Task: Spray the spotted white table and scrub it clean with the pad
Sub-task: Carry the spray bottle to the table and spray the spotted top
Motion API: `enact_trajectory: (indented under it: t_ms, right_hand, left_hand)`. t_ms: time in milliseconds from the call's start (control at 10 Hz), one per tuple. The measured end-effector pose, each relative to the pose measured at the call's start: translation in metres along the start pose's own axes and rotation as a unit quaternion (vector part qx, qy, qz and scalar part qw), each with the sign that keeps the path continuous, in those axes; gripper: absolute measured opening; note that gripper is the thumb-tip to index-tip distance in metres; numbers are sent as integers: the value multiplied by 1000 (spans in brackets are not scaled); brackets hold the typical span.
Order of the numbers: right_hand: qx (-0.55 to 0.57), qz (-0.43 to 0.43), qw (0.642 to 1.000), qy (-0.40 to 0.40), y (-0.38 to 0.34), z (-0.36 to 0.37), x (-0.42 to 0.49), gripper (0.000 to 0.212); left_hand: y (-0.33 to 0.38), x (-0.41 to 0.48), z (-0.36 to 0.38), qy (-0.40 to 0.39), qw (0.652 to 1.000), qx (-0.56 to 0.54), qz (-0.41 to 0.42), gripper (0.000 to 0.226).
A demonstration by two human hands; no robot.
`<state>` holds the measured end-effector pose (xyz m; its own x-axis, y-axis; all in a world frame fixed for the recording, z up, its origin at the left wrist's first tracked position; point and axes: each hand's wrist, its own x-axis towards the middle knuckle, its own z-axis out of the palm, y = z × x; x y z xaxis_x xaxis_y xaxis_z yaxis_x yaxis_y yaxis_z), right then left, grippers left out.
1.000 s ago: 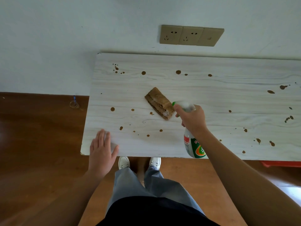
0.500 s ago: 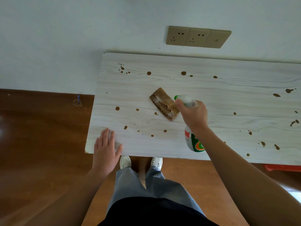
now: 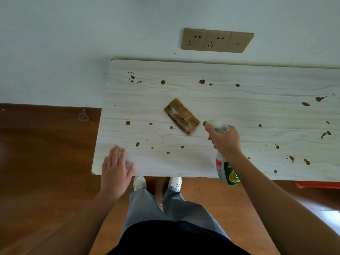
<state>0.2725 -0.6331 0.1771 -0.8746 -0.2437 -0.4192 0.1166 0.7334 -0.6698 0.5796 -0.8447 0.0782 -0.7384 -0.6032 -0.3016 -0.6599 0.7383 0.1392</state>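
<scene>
Head view, looking down: a white tabletop (image 3: 239, 107) with a faint grey wood-grain pattern stood pushed against a pale wall (image 3: 73, 43). Its left end was in frame and its right end ran out of the picture. Brown spots (image 3: 202, 81) were scattered over it: a small cluster near the far left corner, a loose row along the far side, a sprinkle near the front left, and more out toward the right. The near left corner looked chipped.

A brown pad (image 3: 181, 115), folded or layered with pale patches showing along its edge, lay slantwise on the tabletop, left of centre. It lay apart from both hands.

The right hand (image 3: 225, 138) was clenched round the neck of a spray bottle (image 3: 227, 173). The green-tipped nozzle pointed left toward the pad and was just beside its near end. The bottle's green, red and white body hung below the hand, over the tabletop's near edge.

The left hand (image 3: 115, 170) lay flat at the near left corner, fingers straight and together, holding nothing.

A tan socket panel (image 3: 217, 40) of three plates was set in the wall above the tabletop. The floor (image 3: 42, 162) was glossy dark brown wood. On it, by the wall left of the tabletop, sat a small ring-like object (image 3: 82, 116) with a blue bit, too small to identify. White shoes (image 3: 139, 183) and grey-blue trousers (image 3: 165, 208) showed at the near edge. Something red (image 3: 316, 184) showed beneath the tabletop at the right.
</scene>
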Motion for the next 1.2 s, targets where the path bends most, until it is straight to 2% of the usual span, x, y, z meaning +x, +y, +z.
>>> enact_trajectory:
  t_ms: [100,300,600,1100,1200]
  right_hand:
    - [1,4,1000,9,0,2,-2,54]
    - [-1,-8,1000,9,-8,5,1,58]
    - [8,-62,998,-21,-43,13,22,39]
    - [-17,-44,999,-13,-56,16,34,48]
    - [-11,-37,999,-17,-50,10,31,46]
  left_hand:
    - [0,0,0,1,1000,3,0,74]
    - [1,1,1,-3,1000,10,-5,75]
    - [5,1,1,0,1000,7,-14,76]
    - [6,2,-2,-7,1000,-11,-24,75]
    - [5,3,0,-5,1000,-9,-28,68]
